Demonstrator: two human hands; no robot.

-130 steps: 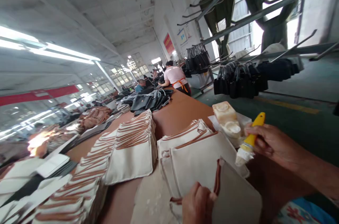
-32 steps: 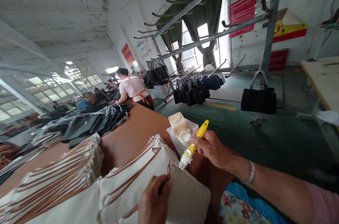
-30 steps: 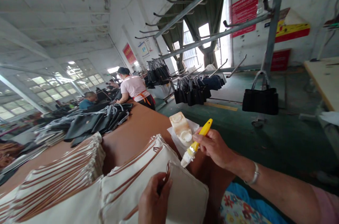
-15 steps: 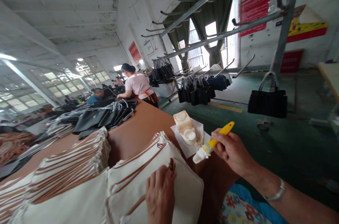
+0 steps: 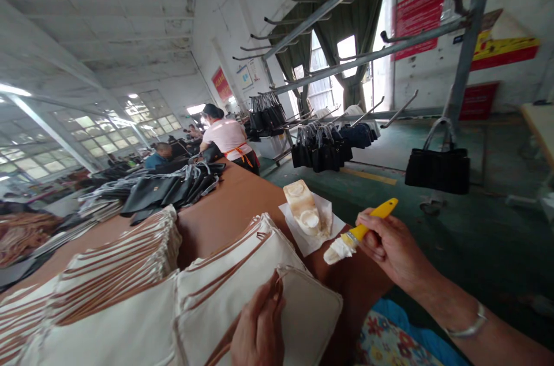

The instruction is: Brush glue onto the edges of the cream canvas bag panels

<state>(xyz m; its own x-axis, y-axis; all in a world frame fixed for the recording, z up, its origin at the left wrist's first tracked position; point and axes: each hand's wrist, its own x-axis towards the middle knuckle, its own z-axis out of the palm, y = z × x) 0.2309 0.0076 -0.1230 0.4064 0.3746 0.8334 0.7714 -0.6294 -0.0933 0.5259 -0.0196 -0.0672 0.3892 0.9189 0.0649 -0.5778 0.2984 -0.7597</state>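
My right hand (image 5: 389, 245) is closed around the yellow handle of a paintbrush (image 5: 375, 216). Thick white paste coats its bristles, which point left and hang beside the table edge. At the lower middle my left hand (image 5: 259, 322) has its fingers together on the brown-trimmed edge of the top cream bag panel (image 5: 309, 308); the fingertips are partly hidden. That panel lies on an overlapping row of similar cream panels (image 5: 216, 291). Just left of the brush, a paste-smeared beige container (image 5: 300, 201) rests on a white sheet (image 5: 309, 247).
The brown tabletop (image 5: 242, 187) carries another fanned stack of cream panels (image 5: 116, 273) and black bags (image 5: 160, 193) farther off. A co-worker in a pink top (image 5: 225, 135) stands beyond. To the right, a metal rack (image 5: 367, 57) holds black handbags (image 5: 437, 170).
My left hand has moved slightly down and left, its fingers straighter along the panel edge. The top panel has shifted right. The brush and my right hand have moved a little right.
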